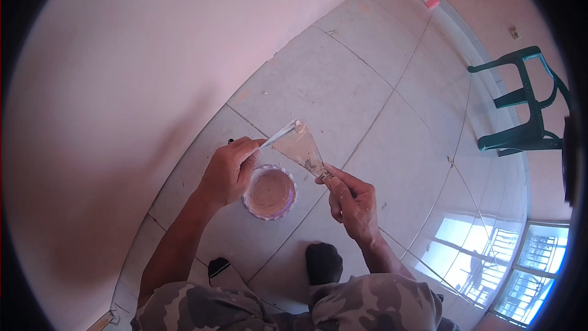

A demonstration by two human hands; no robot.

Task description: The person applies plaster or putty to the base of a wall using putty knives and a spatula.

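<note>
My right hand [352,199] is closed around the handle of a wide putty knife [301,146], its blade smeared with pinkish-beige paste. My left hand [231,171] grips a second flat tool, which looks like a putty knife [280,134] seen nearly edge-on; most of its handle is hidden in the fingers. The two blades meet or overlap at the far edge of the right-hand blade. Below them on the floor stands a small round tub [269,216] with a whitish-purple, paste-streaked rim and pinkish paste inside, just beside my left wrist.
A pale pink wall [122,55] rises close on the left. Large light tiles [349,73] cover the floor. At the right lies a green plastic chair [520,129], tipped over. A small pink object [433,2] sits by the far wall, and a barred window [533,270] is at lower right.
</note>
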